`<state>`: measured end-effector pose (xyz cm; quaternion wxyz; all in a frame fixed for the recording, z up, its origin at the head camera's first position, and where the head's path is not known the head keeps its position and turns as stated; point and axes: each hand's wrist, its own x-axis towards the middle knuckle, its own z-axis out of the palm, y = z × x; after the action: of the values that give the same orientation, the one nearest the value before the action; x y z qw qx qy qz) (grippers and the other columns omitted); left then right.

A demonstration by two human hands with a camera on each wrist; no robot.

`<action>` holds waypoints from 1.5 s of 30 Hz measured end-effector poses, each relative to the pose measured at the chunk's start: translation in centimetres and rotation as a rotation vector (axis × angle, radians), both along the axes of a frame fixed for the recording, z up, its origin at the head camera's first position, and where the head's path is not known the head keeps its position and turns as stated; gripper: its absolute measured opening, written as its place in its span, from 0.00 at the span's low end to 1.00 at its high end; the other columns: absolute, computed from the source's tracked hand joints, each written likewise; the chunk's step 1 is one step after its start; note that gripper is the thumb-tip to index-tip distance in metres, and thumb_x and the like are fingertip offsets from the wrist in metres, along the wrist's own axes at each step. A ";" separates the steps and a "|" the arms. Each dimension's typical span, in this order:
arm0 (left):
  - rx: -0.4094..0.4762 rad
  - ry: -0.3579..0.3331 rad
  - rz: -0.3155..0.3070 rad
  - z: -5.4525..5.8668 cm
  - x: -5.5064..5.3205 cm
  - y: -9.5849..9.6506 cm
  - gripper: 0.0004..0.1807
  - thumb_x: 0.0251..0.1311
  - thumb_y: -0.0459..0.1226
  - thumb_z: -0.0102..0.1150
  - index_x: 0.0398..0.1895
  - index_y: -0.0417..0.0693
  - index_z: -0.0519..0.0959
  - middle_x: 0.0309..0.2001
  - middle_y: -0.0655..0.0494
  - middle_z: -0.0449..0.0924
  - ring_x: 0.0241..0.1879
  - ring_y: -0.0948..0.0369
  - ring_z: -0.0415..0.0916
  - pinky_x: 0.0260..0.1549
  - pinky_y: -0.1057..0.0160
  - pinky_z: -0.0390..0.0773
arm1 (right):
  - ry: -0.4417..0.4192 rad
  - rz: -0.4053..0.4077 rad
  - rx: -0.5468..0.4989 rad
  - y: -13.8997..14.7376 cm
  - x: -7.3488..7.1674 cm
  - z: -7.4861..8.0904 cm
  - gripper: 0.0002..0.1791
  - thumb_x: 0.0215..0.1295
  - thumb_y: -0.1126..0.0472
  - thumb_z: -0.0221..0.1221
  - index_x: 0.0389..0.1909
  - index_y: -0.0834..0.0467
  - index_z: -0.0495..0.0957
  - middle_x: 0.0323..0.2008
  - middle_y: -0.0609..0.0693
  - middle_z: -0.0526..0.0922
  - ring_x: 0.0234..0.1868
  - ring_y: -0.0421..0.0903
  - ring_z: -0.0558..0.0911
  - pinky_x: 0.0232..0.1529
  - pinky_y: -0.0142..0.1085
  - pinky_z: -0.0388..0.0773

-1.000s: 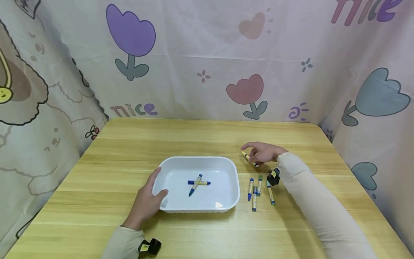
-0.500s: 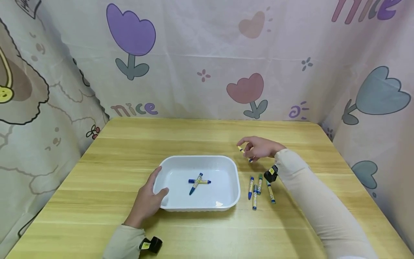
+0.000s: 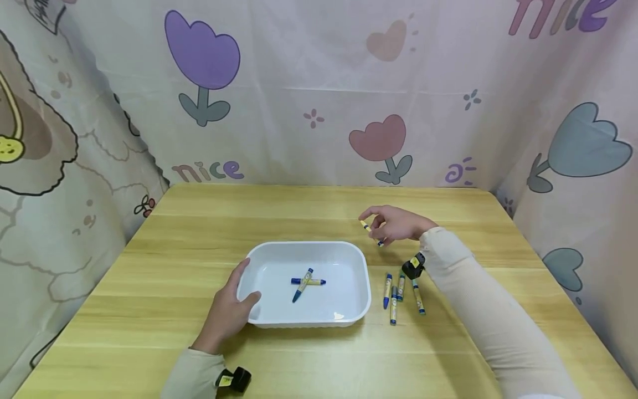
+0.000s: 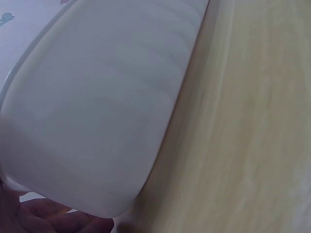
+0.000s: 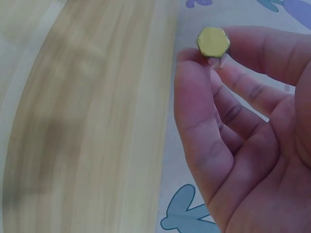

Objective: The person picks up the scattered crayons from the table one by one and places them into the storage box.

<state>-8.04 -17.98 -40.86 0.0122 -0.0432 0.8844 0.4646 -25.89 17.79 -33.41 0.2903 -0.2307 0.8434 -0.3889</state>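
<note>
Between thumb and fingers, my right hand (image 3: 399, 223) pinches a yellow crayon (image 3: 366, 226), held slanted beyond the right back corner of a white plastic tray (image 3: 344, 291). The crayon's flat yellow end (image 5: 214, 42) faces the camera in the right wrist view. At the tray's left side my left hand (image 3: 226, 313) grips the rim, its thumb over the inside. Its fingertips (image 4: 92, 224) show by the tray's outer wall in the left wrist view. Inside the tray a green-tipped crayon (image 3: 301, 287) lies crossed over a blue crayon (image 3: 319, 282).
Several crayons lie on the table right of the tray, among them a blue one (image 3: 387, 293) and a green one (image 3: 418, 299). The wooden table (image 3: 279, 208) meets a printed cloth backdrop (image 3: 279, 138) at its far edge, and cloth hangs along both sides.
My right hand has moved left and toward the back with the yellow crayon still pinched. The left hand and the tray stay in place, as do the other crayons.
</note>
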 end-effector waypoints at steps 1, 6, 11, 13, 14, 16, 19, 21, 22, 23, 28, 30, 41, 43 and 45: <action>0.001 -0.002 0.002 0.0 0.0 0.0 0.39 0.64 0.34 0.54 0.76 0.51 0.50 0.72 0.35 0.53 0.63 0.36 0.62 0.56 0.36 0.65 | 0.001 0.001 -0.001 -0.1 0.0 0.1 0.27 0.67 0.66 0.56 0.66 0.63 0.65 0.40 0.60 0.76 0.40 0.58 0.80 0.43 0.52 0.80; -0.003 -0.010 0.002 0.1 -0.2 0.1 0.39 0.64 0.34 0.54 0.76 0.51 0.49 0.72 0.34 0.53 0.63 0.35 0.61 0.57 0.36 0.65 | 0.013 0.007 0.004 -0.9 0.1 0.7 0.26 0.67 0.66 0.57 0.65 0.60 0.66 0.40 0.59 0.75 0.42 0.60 0.80 0.41 0.48 0.81; -0.007 -0.014 0.007 0.2 -0.1 0.1 0.39 0.64 0.34 0.54 0.76 0.50 0.49 0.72 0.33 0.53 0.63 0.35 0.61 0.57 0.36 0.64 | 0.019 0.024 0.004 -2.2 0.1 1.0 0.26 0.66 0.66 0.57 0.65 0.59 0.67 0.40 0.58 0.75 0.42 0.60 0.80 0.39 0.43 0.82; -0.004 -0.013 0.007 0.3 -0.1 0.1 0.39 0.64 0.34 0.54 0.76 0.50 0.49 0.72 0.34 0.53 0.63 0.35 0.61 0.57 0.36 0.64 | 0.016 0.029 0.001 -2.7 0.1 0.9 0.25 0.66 0.67 0.57 0.64 0.59 0.67 0.40 0.58 0.75 0.42 0.59 0.80 0.38 0.42 0.82; -0.004 -0.013 0.008 0.3 -0.1 0.1 0.39 0.64 0.34 0.54 0.77 0.50 0.49 0.72 0.34 0.53 0.63 0.35 0.61 0.57 0.36 0.64 | 0.017 0.033 0.001 -3.0 0.2 0.9 0.25 0.66 0.67 0.57 0.65 0.59 0.67 0.40 0.58 0.75 0.41 0.58 0.80 0.38 0.42 0.82; -0.002 -0.016 0.009 0.3 -0.1 0.1 0.39 0.64 0.34 0.54 0.77 0.51 0.49 0.72 0.34 0.53 0.63 0.35 0.61 0.57 0.36 0.64 | 0.016 0.041 0.004 -3.6 0.2 0.8 0.26 0.66 0.68 0.57 0.65 0.59 0.67 0.41 0.58 0.75 0.40 0.55 0.80 0.38 0.42 0.82; -0.001 -0.021 0.009 0.3 -0.1 0.1 0.39 0.65 0.34 0.54 0.76 0.51 0.49 0.72 0.35 0.53 0.63 0.36 0.61 0.57 0.36 0.64 | 0.010 0.048 0.014 -4.3 0.4 0.6 0.26 0.66 0.68 0.58 0.65 0.58 0.67 0.41 0.58 0.75 0.38 0.51 0.81 0.38 0.42 0.82; -0.001 -0.024 0.009 0.3 -0.1 0.1 0.39 0.65 0.34 0.54 0.77 0.51 0.49 0.72 0.35 0.53 0.64 0.36 0.61 0.57 0.36 0.64 | 0.007 0.054 0.020 -4.8 0.5 0.5 0.26 0.66 0.68 0.58 0.65 0.58 0.67 0.41 0.58 0.76 0.38 0.49 0.81 0.39 0.41 0.82; -0.003 -0.024 0.009 0.3 -0.1 0.1 0.39 0.65 0.34 0.54 0.76 0.51 0.49 0.72 0.35 0.52 0.64 0.36 0.61 0.58 0.36 0.63 | 0.004 0.056 0.022 -5.1 0.6 0.4 0.26 0.66 0.68 0.58 0.65 0.58 0.68 0.41 0.57 0.76 0.38 0.49 0.81 0.39 0.41 0.82; -0.004 -0.023 0.009 0.3 -0.1 0.1 0.39 0.65 0.34 0.54 0.76 0.51 0.49 0.72 0.35 0.52 0.64 0.36 0.61 0.58 0.36 0.63 | 0.003 0.059 0.025 -5.3 0.6 0.4 0.26 0.66 0.68 0.58 0.65 0.57 0.68 0.41 0.57 0.76 0.38 0.49 0.81 0.38 0.41 0.82; -0.011 -0.017 0.007 0.2 -0.1 0.0 0.39 0.65 0.34 0.54 0.76 0.51 0.49 0.72 0.35 0.52 0.63 0.36 0.61 0.57 0.36 0.64 | 0.007 0.078 0.039 -6.4 0.9 0.5 0.26 0.66 0.68 0.58 0.65 0.57 0.67 0.40 0.57 0.76 0.37 0.48 0.81 0.38 0.40 0.82; -0.011 -0.016 0.006 0.2 -0.1 0.0 0.39 0.65 0.34 0.54 0.77 0.50 0.49 0.72 0.35 0.52 0.63 0.36 0.61 0.57 0.36 0.64 | 0.008 0.090 0.034 -6.8 0.9 0.5 0.26 0.66 0.68 0.58 0.65 0.58 0.66 0.40 0.56 0.76 0.36 0.48 0.82 0.37 0.40 0.82; -0.012 -0.026 -0.004 0.1 -0.1 0.0 0.40 0.65 0.35 0.54 0.77 0.50 0.48 0.72 0.34 0.51 0.63 0.35 0.61 0.56 0.35 0.65 | -0.002 0.116 0.049 -9.0 1.3 0.4 0.25 0.66 0.67 0.59 0.63 0.57 0.69 0.41 0.56 0.76 0.36 0.48 0.81 0.35 0.39 0.82; -0.010 -0.026 -0.005 0.1 -0.1 0.0 0.40 0.65 0.35 0.54 0.77 0.50 0.48 0.72 0.34 0.51 0.63 0.35 0.61 0.56 0.35 0.65 | -0.001 0.120 0.058 -9.4 1.4 0.3 0.25 0.66 0.67 0.59 0.63 0.58 0.68 0.41 0.56 0.76 0.36 0.48 0.81 0.35 0.39 0.82; -0.009 -0.025 -0.005 0.1 -0.1 0.0 0.40 0.65 0.35 0.54 0.77 0.50 0.48 0.72 0.34 0.51 0.63 0.35 0.61 0.56 0.35 0.65 | -0.002 0.127 0.064 -9.8 1.4 0.3 0.25 0.66 0.67 0.59 0.64 0.59 0.68 0.41 0.55 0.76 0.36 0.48 0.81 0.35 0.39 0.82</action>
<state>-8.16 -17.95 -40.78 0.0244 -0.0468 0.8863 0.4601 -24.45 8.03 -33.13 0.3224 -0.2742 0.8387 -0.3427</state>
